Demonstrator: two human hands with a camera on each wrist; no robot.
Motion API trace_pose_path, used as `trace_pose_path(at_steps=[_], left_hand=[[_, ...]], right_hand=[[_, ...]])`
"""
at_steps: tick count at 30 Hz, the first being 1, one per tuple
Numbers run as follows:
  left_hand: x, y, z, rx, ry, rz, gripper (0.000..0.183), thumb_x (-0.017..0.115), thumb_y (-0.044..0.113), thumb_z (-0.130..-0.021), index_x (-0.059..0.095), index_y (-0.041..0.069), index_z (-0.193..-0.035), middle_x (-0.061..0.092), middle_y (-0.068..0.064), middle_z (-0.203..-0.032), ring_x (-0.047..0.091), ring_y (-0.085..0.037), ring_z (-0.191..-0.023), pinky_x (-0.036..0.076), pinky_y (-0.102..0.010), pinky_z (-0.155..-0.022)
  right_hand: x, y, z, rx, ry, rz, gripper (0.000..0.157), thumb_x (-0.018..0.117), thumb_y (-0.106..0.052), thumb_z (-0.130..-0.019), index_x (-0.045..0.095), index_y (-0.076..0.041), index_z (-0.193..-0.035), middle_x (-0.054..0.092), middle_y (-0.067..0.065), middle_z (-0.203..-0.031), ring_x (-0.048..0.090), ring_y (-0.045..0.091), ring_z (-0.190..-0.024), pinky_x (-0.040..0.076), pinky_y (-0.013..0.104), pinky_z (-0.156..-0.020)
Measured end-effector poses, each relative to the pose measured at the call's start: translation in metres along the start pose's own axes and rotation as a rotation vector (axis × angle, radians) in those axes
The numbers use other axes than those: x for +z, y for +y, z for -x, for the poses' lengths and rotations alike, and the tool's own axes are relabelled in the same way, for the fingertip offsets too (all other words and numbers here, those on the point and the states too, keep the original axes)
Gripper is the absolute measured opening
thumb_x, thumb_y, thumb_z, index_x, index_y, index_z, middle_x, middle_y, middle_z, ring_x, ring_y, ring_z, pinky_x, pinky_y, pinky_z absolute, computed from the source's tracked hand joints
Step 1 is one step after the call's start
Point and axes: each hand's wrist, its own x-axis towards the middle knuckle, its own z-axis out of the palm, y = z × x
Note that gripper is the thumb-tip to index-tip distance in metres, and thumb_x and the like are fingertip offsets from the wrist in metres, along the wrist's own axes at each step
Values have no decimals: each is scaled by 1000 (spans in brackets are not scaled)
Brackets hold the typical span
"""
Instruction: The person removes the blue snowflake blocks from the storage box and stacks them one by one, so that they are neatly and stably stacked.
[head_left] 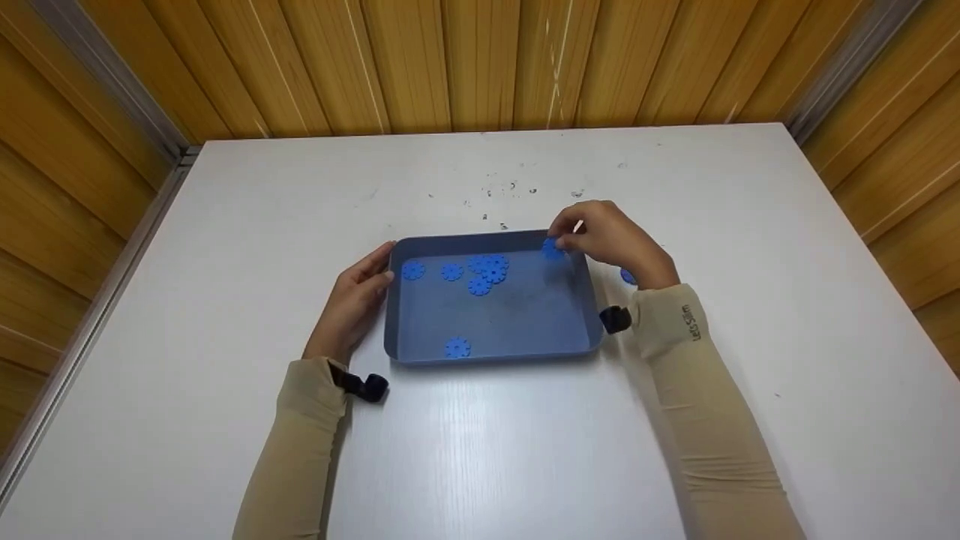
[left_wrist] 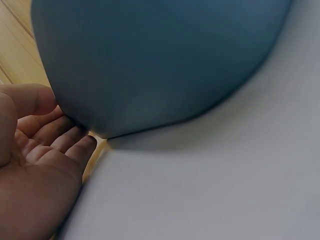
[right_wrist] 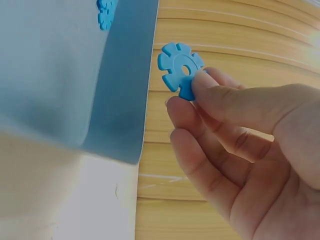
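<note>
My right hand (head_left: 609,234) pinches a blue notched disc (right_wrist: 175,65) between thumb and fingers, over the right end of a blue-grey tray (head_left: 525,315). The disc has a hole in its middle and slots round its rim. At the tray's left wall, my left hand (head_left: 356,300) touches the outside near the far corner. The left wrist view shows its thumb and fairly straight fingers against the tray's outer side. Inside the tray, several similar discs form an overlapping cluster (head_left: 489,270). Single discs lie by the left wall (head_left: 413,270), beside the cluster (head_left: 451,271) and near the front wall (head_left: 457,347).
Another blue disc (head_left: 628,276) lies on the white table (head_left: 480,450), right of the tray and partly hidden by my right wrist. Small dark marks (head_left: 512,187) dot the tabletop behind the tray. Yellow wood-patterned panels (head_left: 480,67) stand along the back and sides.
</note>
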Motion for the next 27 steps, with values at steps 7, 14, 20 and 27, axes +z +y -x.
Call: trace_pose_path(at_steps=[7, 14, 20, 27], left_hand=[[0, 0, 0, -3, 9, -8, 56, 45, -5, -95, 33, 6, -149, 30, -5, -157, 24, -13, -146, 20, -28, -120], [1, -1, -2, -4, 26, -3, 56, 46, -5, -95, 36, 7, -148, 32, -5, -157, 26, -12, -146, 21, -27, -120], [0, -1, -1, 10, 9, -27, 55, 46, -4, -95, 34, 6, -149, 30, -6, -158, 24, -14, -147, 20, -27, -120], [-1, -2, 0, 10, 2, -19, 55, 47, -4, -95, 35, 5, -148, 30, -6, -157, 24, -14, -147, 21, -28, -120]], right_hand=[[-5, 8, 6, 12, 23, 0, 17, 64, -5, -90, 72, -7, -106, 67, 12, -101, 60, 26, -91, 51, 38, -81], [-8, 17, 12, 25, 39, 5, 18, 62, -7, -91, 72, -7, -107, 67, 12, -100, 63, 27, -88, 49, 33, -71], [-10, 27, 19, 0, 52, -11, 18, 61, -5, -91, 71, -6, -107, 67, 13, -96, 67, 32, -86, 48, 28, -68], [-13, 38, 25, 52, 61, 2, 19, 61, -6, -92, 71, -6, -108, 67, 13, -98, 66, 31, -86, 50, 31, -72]])
